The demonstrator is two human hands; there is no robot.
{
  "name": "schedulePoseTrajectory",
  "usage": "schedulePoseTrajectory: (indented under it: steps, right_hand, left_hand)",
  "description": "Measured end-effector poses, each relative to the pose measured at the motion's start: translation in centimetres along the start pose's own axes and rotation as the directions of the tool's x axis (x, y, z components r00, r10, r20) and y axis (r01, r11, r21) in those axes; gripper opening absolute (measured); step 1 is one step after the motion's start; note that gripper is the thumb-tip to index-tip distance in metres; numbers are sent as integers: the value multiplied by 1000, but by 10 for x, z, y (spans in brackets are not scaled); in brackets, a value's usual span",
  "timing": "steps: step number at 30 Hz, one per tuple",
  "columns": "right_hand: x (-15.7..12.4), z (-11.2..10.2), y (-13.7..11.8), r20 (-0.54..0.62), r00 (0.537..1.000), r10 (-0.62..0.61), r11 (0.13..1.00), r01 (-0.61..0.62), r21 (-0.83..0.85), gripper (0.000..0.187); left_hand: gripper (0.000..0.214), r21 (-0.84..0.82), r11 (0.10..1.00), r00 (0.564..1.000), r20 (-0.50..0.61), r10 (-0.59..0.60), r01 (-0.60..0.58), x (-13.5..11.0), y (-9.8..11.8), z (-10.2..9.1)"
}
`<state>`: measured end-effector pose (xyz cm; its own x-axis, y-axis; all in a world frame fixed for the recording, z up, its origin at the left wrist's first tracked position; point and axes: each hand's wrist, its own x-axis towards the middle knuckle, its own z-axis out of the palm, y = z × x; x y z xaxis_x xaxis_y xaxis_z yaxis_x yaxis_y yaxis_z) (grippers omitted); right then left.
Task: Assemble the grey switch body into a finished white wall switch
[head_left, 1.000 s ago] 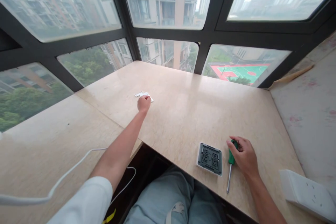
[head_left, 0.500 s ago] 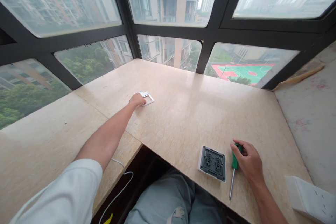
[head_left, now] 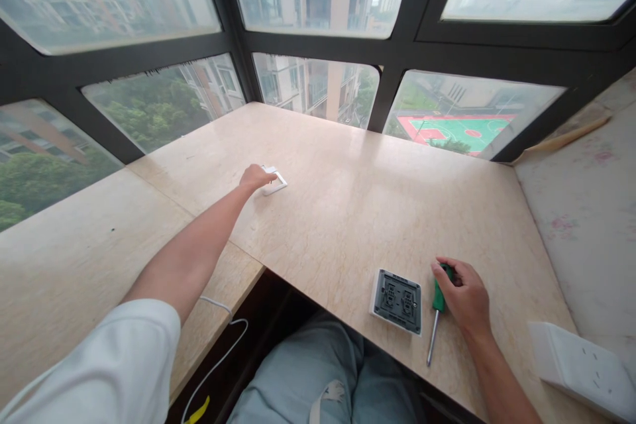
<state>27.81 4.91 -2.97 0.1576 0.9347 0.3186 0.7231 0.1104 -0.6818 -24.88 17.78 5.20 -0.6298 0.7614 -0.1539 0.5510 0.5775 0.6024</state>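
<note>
Since a second ago my left hand has dropped from a raised fist onto the white switch frame far across the marble sill, fingers laid over its near edge. Right hand stays curled around the green screwdriver, beside the grey switch module.

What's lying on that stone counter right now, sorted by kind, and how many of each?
Switch parts: 2, the white frame under the left hand and the grey switch module
Screwdrivers: 1, green-handled screwdriver under the right hand
Power strips: 1, white power strip at the right edge
Total: 4
</note>
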Motion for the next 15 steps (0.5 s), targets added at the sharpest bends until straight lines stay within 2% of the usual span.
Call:
schedulePoseTrajectory:
  steps: [4,6,8,12,15]
  right_hand:
    - [0,2,2,-2,1000,-23,1000,23,16,43]
    - [0,2,1,-2,999,-40,999,40,25,40]
    - [0,2,0,-8,998,-56,998,56,33,38]
    - [-1,1,-2,-17,997,-76,996,76,40,37]
    - [-4,1,-2,-24,997,-76,995,78,63,36]
  left_hand:
    - [27,-282,958,999,24,-38,44,-18,20,0]
    - [28,-417,907,998,41,-51,63,-36,35,9]
    - [28,-529,845,997,63,-49,75,-62,51,27]
    - [24,-694,718,989,137,54,57,-146,76,78]
    - [21,-767,642,964,165,210,-9,-222,77,104]
